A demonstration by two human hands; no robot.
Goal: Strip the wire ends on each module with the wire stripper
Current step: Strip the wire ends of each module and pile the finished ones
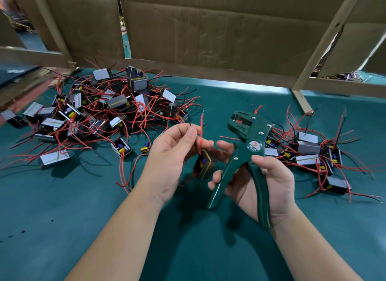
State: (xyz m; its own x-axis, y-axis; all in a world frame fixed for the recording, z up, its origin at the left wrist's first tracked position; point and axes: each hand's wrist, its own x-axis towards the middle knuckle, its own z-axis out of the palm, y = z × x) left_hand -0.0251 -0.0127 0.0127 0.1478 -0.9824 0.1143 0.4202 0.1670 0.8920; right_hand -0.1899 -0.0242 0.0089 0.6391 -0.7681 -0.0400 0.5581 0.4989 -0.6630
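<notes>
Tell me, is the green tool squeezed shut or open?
Open. The green tool's two handles stand spread apart in the right hand, not squeezed together.

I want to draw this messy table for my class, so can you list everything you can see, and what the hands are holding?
wire stripper: one, dark green, in the right hand, nose pointing up
held module: one, black and yellow, hanging between the hands
red wire: one, red, rising from the held module
left pile of modules: many, grey and black with red and black wires, far left on the table
right pile of modules: many, same colours, right of the wire stripper
table: one, teal, under everything
cardboard wall: brown, behind the table
left hand: one, fingers pinch the red wire
right hand: one, grips the wire stripper's handles
</notes>
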